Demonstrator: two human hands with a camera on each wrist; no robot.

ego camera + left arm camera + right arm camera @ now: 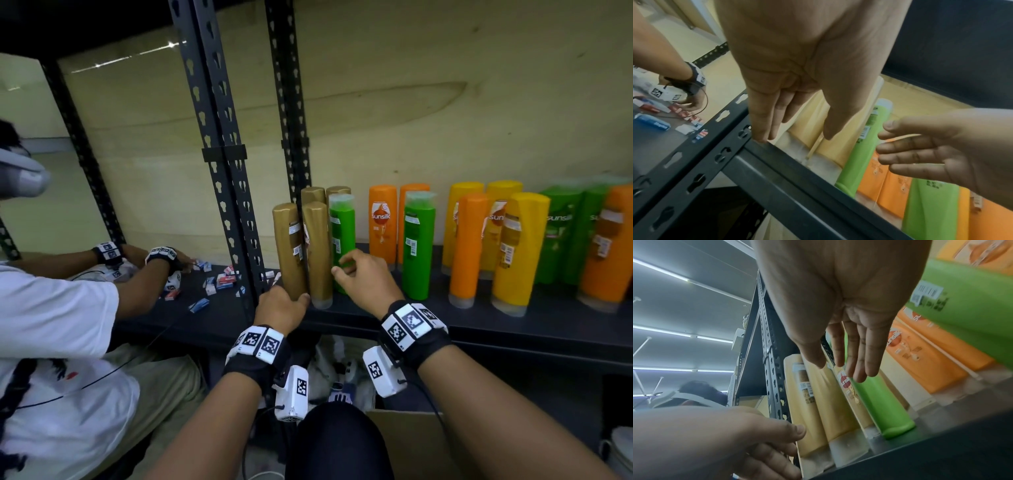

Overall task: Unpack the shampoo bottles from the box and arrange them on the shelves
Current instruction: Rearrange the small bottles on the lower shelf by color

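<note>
Standing upright at the dark metal shelf's (pixel 479 318) left end, 2 tall gold plastic shampoo bottles (pixel 303 250) rise just ahead of both relaxed, empty hands, left hand (pixel 281 308) nearer, right hand (pixel 368 279) beside.

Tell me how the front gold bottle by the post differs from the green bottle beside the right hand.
The gold bottle is gold and stands at the shelf's front edge against the post; the green bottle is bright green and stands further back. The left hand touches the gold one's base; the right hand hovers open before the green one. Both stand cap-down.
</note>
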